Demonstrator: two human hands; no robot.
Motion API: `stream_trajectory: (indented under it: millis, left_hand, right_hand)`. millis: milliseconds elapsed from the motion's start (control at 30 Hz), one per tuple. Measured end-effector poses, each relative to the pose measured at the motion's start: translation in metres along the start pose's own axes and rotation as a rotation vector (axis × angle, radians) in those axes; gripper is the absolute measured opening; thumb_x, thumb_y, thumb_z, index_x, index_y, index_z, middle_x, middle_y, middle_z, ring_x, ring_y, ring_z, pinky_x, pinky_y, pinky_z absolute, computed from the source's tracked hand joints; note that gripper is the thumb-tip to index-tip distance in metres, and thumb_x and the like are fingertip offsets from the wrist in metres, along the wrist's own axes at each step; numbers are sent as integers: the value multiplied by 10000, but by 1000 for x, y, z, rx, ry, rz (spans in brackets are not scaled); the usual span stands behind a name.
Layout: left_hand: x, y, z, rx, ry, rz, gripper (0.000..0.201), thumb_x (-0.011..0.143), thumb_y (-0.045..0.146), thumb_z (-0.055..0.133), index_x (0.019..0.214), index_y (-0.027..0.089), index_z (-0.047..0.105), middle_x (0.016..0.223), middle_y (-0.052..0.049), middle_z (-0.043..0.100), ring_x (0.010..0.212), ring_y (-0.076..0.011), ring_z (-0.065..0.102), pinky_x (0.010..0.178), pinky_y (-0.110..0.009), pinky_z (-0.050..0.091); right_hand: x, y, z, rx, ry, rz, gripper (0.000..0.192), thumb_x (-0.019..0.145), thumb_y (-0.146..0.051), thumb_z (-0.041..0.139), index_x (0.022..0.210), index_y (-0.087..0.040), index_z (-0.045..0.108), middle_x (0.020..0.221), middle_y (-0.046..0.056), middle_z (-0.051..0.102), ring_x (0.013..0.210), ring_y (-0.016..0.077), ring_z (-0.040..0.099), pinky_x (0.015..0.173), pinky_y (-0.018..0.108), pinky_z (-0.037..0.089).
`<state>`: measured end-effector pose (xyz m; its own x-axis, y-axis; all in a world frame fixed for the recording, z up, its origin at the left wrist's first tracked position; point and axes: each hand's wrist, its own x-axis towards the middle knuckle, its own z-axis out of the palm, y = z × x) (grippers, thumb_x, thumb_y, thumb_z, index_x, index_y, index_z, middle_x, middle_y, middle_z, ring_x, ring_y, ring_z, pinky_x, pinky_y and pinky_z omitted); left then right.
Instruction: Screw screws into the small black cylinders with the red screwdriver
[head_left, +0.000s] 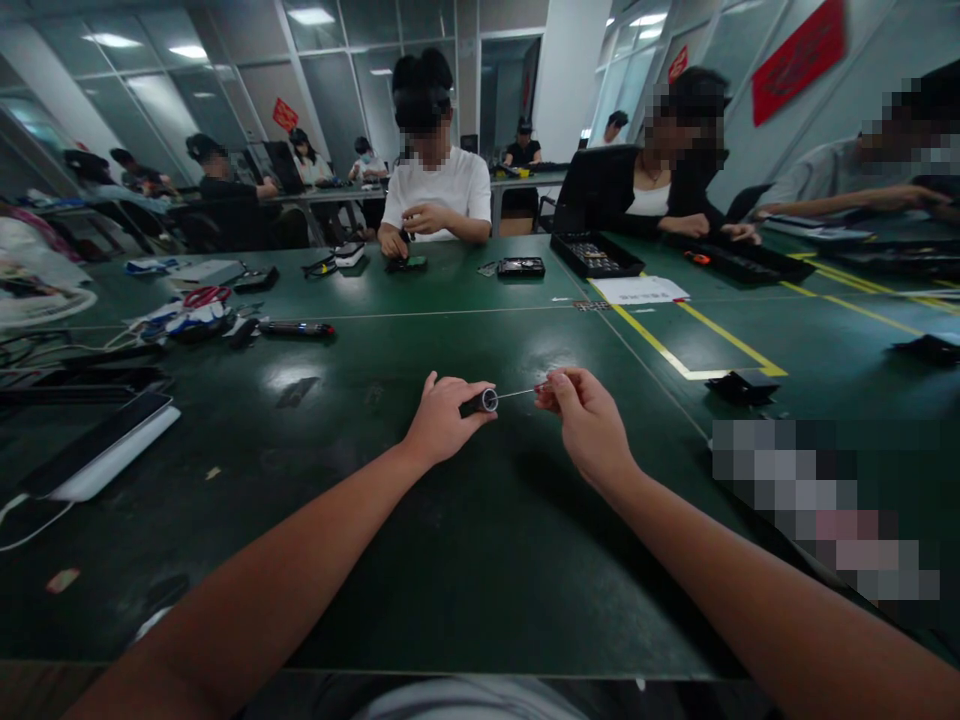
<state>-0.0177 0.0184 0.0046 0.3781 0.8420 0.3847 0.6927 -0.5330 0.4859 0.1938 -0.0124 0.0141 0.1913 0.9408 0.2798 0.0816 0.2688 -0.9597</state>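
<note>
At left, a red diamond-shaped wall sign [284, 113] bears marks too small to read. Above the green tabletop [450, 560], the left hand [442, 420] grips a short black cylinder [474, 403] with a silvery ringed end facing right; from that end a thin pale rod [516, 394] spans the gap to the right hand [592, 425], whose thumb and fingers pinch it, apart from the cylinder. Farther right, print on a white paper sheet [642, 290] and a red rectangular banner [799, 60] is likewise illegible.
</note>
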Motion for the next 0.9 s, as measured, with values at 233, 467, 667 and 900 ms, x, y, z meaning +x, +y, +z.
stream_trajectory:
  millis: [233, 467, 667, 900]
  left_hand:
    - [0, -1, 1, -16, 5, -11, 355, 868, 312, 739, 1217, 295, 677, 1098, -19, 714, 1102, -239, 614, 1191, -617, 211]
    - [0, -1, 4, -55, 20, 21, 362, 847, 302, 767, 1199, 278, 682, 1127, -27, 724, 1094, -239, 634, 1170, -585, 264]
    - [1, -3, 1, -96, 76, 45, 364, 838, 294, 778, 1189, 249, 693, 1059, -34, 745, 979, -233, 647, 974, -459, 458]
    - [1, -3, 2, -86, 57, 98, 357, 827, 293, 792, 1172, 262, 703, 1061, -24, 750, 973, -229, 649, 932, -433, 451]
  right_hand:
    - [-8, -15, -4, -147, -138, -129, 170, 952, -347, 534, 982, -216, 637, 717, -8, 616, 655, 157, 577, 643, 323, 458]
    - [-16, -22, 0, -250, -66, -118, 369, 1001, -472, 440, 890, -208, 672, 655, -4, 574, 587, 151, 542, 578, 308, 418]
    - [-14, -13, -1, -297, -59, -161, 234, 991, -361, 452, 1127, -224, 584, 879, 30, 660, 742, 181, 606, 671, 330, 459]
    - [-15, -16, -2, -359, -104, -171, 325, 1020, -441, 408, 940, -228, 641, 691, -6, 576, 623, 161, 560, 617, 322, 425]
